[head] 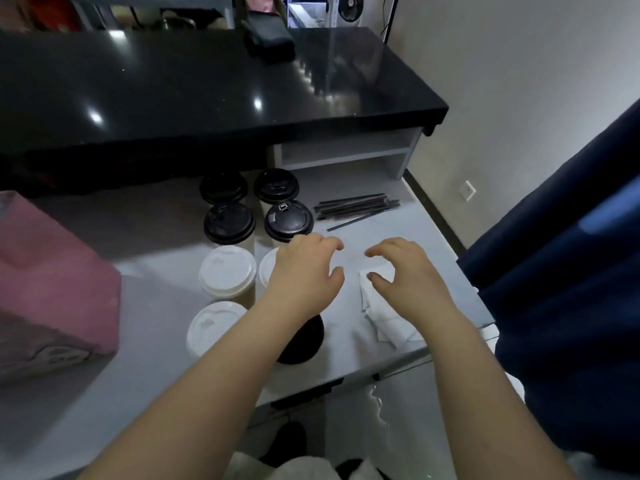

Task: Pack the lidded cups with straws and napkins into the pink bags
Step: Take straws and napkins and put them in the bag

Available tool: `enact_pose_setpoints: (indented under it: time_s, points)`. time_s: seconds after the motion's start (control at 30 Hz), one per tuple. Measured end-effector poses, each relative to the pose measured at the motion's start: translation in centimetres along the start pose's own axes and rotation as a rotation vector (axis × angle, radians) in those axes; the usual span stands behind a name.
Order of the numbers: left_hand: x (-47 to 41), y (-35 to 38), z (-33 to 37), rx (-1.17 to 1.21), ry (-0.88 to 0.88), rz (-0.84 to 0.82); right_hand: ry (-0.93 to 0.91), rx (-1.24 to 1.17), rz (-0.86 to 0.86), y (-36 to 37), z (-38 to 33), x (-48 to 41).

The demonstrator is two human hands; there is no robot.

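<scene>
Several lidded cups stand on the grey table (104, 393): black-lidded ones (229, 223) at the back, white-lidded ones (228, 271) nearer me. A bundle of dark straws (356, 206) lies to their right. White napkins (384, 317) lie near the table's right edge. A pink bag (52, 292) sits at the far left. My left hand (304, 271) hovers over a white-lidded cup with fingers loosely curled, holding nothing. My right hand (405, 275) hangs over the napkins, fingers bent and empty. A black-lidded cup (304, 341) is partly hidden under my left forearm.
A glossy black counter (207, 91) overhangs the back of the table, with a grey shelf (346, 150) beneath it. Dark blue fabric (571, 271) hangs at the right beside the table edge. The floor shows below the table's near right corner.
</scene>
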State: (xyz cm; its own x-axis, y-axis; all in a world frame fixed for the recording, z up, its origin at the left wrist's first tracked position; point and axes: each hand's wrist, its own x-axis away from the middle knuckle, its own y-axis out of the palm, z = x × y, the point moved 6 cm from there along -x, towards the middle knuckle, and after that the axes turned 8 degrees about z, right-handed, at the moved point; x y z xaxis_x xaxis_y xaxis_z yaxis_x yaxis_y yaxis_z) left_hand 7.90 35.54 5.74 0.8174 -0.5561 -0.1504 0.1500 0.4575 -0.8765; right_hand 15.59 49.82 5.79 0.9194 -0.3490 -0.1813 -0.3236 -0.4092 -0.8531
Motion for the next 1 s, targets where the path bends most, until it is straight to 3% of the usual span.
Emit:
enact_pose_setpoints:
  time_s: [0.27, 0.47, 0.67, 1.0]
  points:
    - [-7.0, 5.7, 2.9, -0.193, -0.021, -0.237, 0.007, -0.006, -0.046, -0.5, 7.1, -5.3]
    - [-11.0, 8.4, 2.7, -0.202, -0.188, -0.180, -0.093, 0.010, -0.236, 2.6, 12.1, -11.3]
    - [-15.5, 12.1, 0.9, -0.304, -0.365, -0.210, -0.222, 0.086, -0.277, 6.1, 14.2, -18.2]
    - [-19.6, 15.4, -2.1, -0.319, -0.432, -0.029, -0.336, 0.256, -0.262, 11.8, 15.0, -24.4]
